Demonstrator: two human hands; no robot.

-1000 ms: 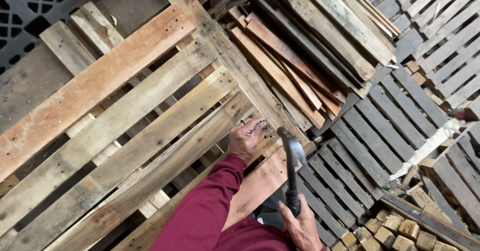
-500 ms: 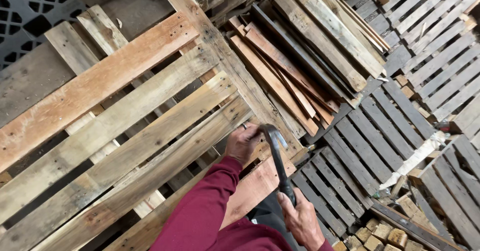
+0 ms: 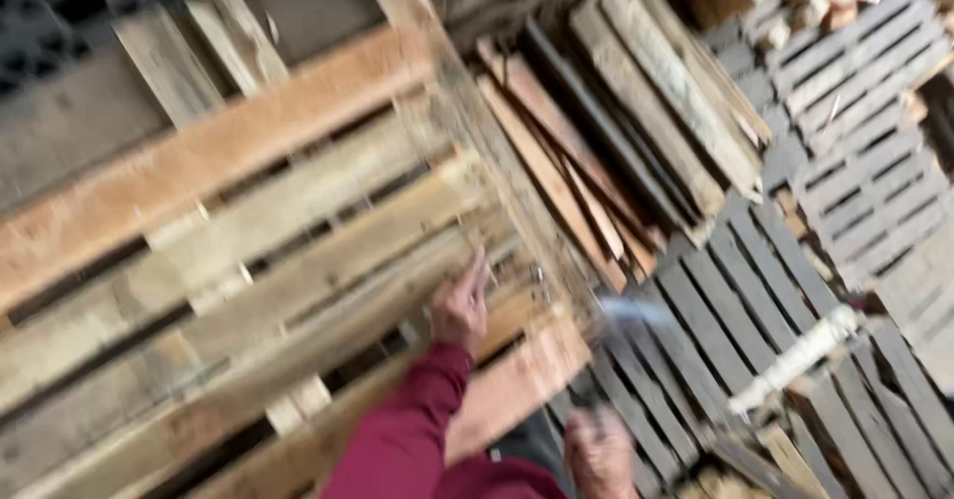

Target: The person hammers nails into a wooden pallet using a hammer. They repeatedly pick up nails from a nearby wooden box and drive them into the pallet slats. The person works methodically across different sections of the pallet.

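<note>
The wooden pallet (image 3: 248,260) fills the left and centre of the head view. Its deck boards run diagonally from 8 o'clock toward 2 o'clock, pale and weathered, with one reddish-brown board across the top and dark gaps between the boards. A cross board runs along its right edge from 12 o'clock down toward 5 o'clock.

At 1 o'clock of the pallet lies a stack of loose planks (image 3: 616,151), brown and grey, fanned out. At 3 to 5 o'clock lie grey slatted pallets (image 3: 755,310), with a white pipe (image 3: 795,360) resting across them.

The left hand (image 3: 462,305), in a dark red sleeve (image 3: 407,429), rests against the pallet's lower right corner, fingers extended upward on the wood and not closed around anything.

The right hand (image 3: 596,449), at 6 o'clock of the frame, is clenched around a hammer (image 3: 611,360). The tool is motion-blurred; its head shows as a pale streak just right of the pallet's corner.
</note>
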